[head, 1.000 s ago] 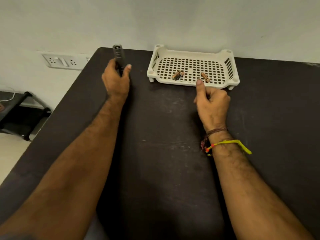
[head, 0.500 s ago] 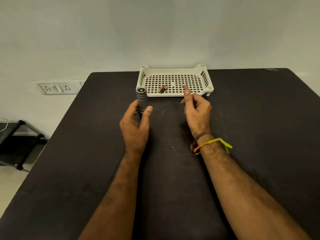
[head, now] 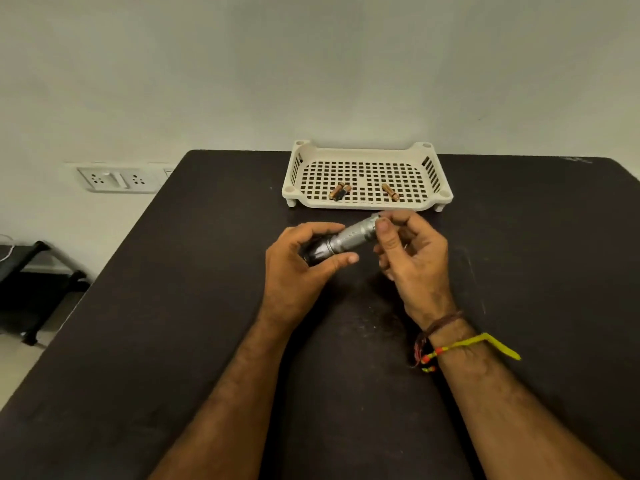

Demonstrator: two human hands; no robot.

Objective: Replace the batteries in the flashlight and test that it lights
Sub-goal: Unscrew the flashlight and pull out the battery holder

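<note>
**Flashlight held in both hands above table**

Flashlight (head: 349, 237) head end buried in left hand (head: 298, 268), lens hidden. Right hand (head: 412, 258) pinches the tail end, thumb on top. Body is knurled silver metal, darker toward the head. Three copper-coloured batteries (head: 341, 191) lie in the cream perforated plastic tray (head: 294, 194) just beyond, on the matte black table (head: 173, 306).

Flashlight (head: 349, 237) held level over table (head: 173, 306): left hand (head: 298, 268) gripped head, right hand (head: 412, 254) pinched tail; batteries (head: 340, 191) lay in tray (head: 367, 152).
</note>
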